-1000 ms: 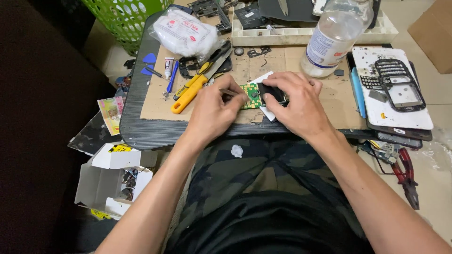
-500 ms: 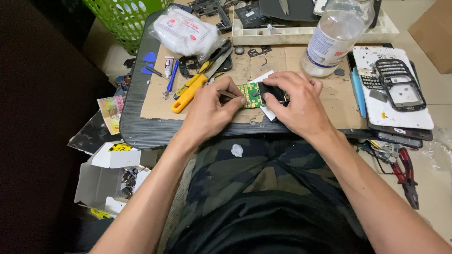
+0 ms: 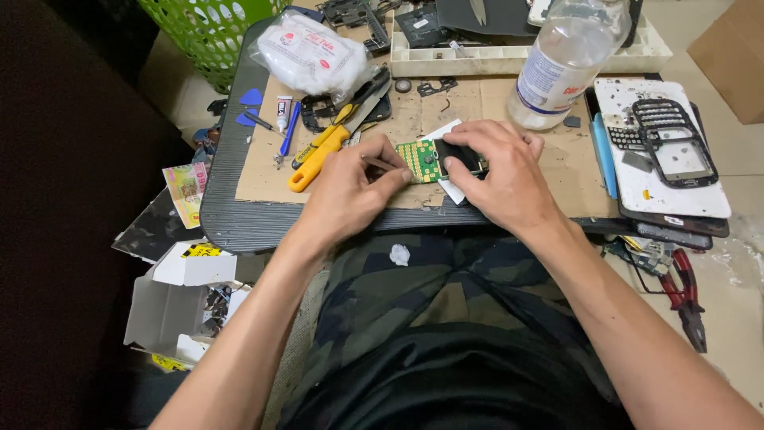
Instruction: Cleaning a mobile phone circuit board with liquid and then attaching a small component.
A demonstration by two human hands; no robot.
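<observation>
Pinching a thin metal tool, the left hand (image 3: 346, 191) brings its tip to the edge of a small green circuit board with gold contact pads (image 3: 420, 159), which is joined to a dark phone body (image 3: 461, 156) lying on a brown cardboard sheet (image 3: 263, 171) over the dark ribbed surface (image 3: 231, 215). The right hand (image 3: 501, 171) lies over the phone body, fingers curled down on it to pin it in place. The phone is already well stripped: a white back cover with a black keypad frame (image 3: 668, 147) sits well apart at the right edge. The board looks only partly lifted, though the fingers hide the join. A yellow-handled screwdriver (image 3: 318, 155) and a clear plastic bottle (image 3: 561, 64) lie nearby, untouched.
</observation>
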